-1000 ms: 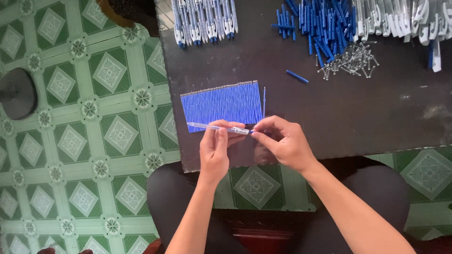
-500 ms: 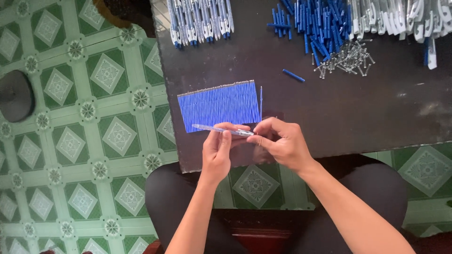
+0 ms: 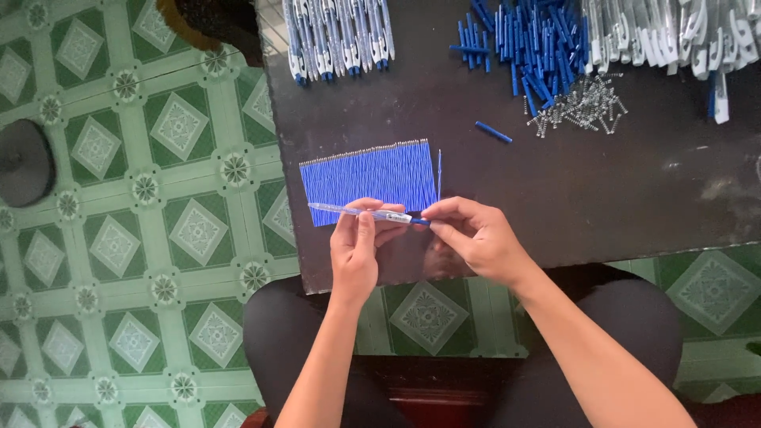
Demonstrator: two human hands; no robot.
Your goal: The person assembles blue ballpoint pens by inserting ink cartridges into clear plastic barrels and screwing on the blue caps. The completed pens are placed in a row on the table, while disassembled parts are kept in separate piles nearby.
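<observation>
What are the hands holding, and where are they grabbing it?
Both hold one clear pen. The left hand pinches its middle; the right hand pinches the blue end.
</observation>
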